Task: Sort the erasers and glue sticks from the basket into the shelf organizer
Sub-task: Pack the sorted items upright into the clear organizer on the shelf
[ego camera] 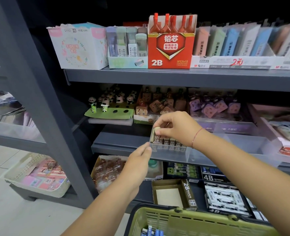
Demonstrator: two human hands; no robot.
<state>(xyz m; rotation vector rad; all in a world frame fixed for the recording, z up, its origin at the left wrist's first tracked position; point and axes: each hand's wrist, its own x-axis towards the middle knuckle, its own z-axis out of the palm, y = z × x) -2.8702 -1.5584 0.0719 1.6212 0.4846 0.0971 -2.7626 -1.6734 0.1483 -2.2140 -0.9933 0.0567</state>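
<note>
A clear plastic organizer tray (188, 155) stands on the middle shelf with a row of brown 2B erasers (172, 142) upright in its left end. My right hand (176, 127) pinches one 2B eraser (157, 133) at the left end of that row, its pale top showing between my fingers. My left hand (140, 160) pinches the tray's front left corner. The green basket (192, 220) sits at the bottom of the view, with blue packaged items (151, 232) inside.
An open empty 2B carton (173, 193) and black 4B eraser boxes (226, 200) lie on the lower shelf. Panda figures (105, 101), brown (159, 104) and purple (214, 106) toast erasers stand behind the tray. A dark shelf post (43, 99) rises left; a cream basket (37, 174) sits beyond.
</note>
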